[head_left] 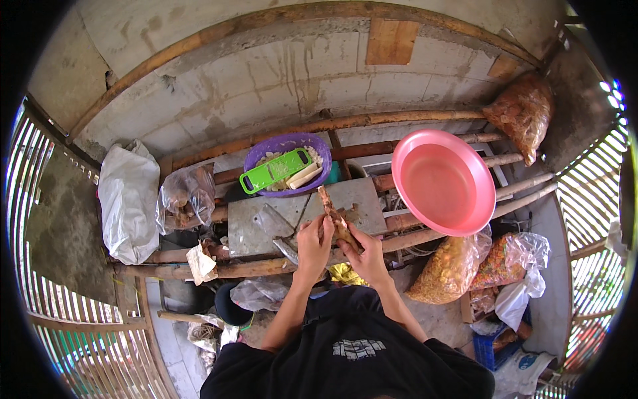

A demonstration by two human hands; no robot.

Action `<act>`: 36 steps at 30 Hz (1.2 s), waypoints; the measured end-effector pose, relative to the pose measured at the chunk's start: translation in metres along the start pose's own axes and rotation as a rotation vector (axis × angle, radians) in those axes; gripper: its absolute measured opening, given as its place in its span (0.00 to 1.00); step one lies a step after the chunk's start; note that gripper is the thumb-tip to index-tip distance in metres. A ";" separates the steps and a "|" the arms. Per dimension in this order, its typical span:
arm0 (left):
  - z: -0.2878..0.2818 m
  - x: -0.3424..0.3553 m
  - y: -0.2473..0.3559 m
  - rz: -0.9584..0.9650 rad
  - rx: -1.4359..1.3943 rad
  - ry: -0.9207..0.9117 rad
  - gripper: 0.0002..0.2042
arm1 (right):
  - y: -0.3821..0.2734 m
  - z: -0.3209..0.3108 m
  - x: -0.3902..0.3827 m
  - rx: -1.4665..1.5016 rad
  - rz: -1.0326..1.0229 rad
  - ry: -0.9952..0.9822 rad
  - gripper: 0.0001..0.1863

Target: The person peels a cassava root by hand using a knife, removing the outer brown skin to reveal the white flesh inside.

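Between both hands is a brown root, likely cassava point(342, 231), with rough skin and paler patches; its narrow end points away from me. My left hand point(314, 245) pinches it from the left, and my right hand point(363, 255) is wrapped round its nearer, right side. Below them lies a grey flat board point(355, 198) with brown scraps on it. A grey blade-like thing point(286, 251) rests at the board's front edge beside my left hand. Just beyond, a purple basin point(251, 158) holds pale shreds, peeled white pieces point(304, 175) and a green hand grater point(276, 170).
A pink basin point(402, 153) with liquid stands right on the bamboo poles point(252, 268). A white sack point(129, 199) and a clear bag point(186, 198) sit left. Bags of orange snacks point(444, 269) stand lower right; another bag point(522, 110) leans at the far right corner.
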State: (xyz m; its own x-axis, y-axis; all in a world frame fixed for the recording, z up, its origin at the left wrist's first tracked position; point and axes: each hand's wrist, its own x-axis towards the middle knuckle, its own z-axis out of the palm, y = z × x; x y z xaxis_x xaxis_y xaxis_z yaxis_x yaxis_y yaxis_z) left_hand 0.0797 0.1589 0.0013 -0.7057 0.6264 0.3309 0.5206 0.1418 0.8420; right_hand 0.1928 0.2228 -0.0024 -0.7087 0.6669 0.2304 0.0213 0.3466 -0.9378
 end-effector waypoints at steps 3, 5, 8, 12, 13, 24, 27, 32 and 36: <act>-0.001 0.000 0.000 0.005 0.022 -0.031 0.11 | 0.006 0.001 -0.001 0.000 -0.006 -0.002 0.20; -0.003 -0.001 0.001 -0.060 0.014 -0.032 0.09 | 0.008 0.003 -0.003 -0.014 -0.022 -0.010 0.20; -0.002 -0.001 -0.002 -0.014 -0.016 0.014 0.09 | 0.007 0.005 -0.005 -0.053 0.016 -0.014 0.19; -0.004 -0.001 -0.008 -0.004 -0.016 0.013 0.09 | 0.010 0.007 -0.005 -0.021 0.017 -0.038 0.19; -0.004 -0.002 -0.009 -0.051 -0.038 -0.011 0.09 | 0.009 0.007 -0.004 -0.029 0.007 -0.039 0.19; -0.011 -0.005 -0.001 -0.181 -0.098 -0.084 0.12 | 0.005 0.007 -0.005 0.030 0.037 -0.077 0.20; -0.008 -0.010 -0.007 -0.120 -0.097 -0.040 0.10 | 0.008 0.010 -0.008 0.030 0.041 -0.085 0.20; -0.009 -0.013 -0.005 -0.106 0.053 -0.039 0.10 | 0.010 0.011 -0.013 0.053 0.070 -0.085 0.21; -0.010 -0.012 -0.006 -0.192 -0.011 -0.052 0.11 | 0.009 0.012 -0.012 0.120 0.092 -0.090 0.21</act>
State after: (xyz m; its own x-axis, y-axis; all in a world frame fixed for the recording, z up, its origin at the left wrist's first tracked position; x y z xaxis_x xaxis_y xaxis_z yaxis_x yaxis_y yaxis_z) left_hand 0.0802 0.1433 -0.0035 -0.7654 0.6277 0.1419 0.3737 0.2540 0.8921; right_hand 0.1926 0.2100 -0.0168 -0.7678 0.6287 0.1232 0.0082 0.2020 -0.9794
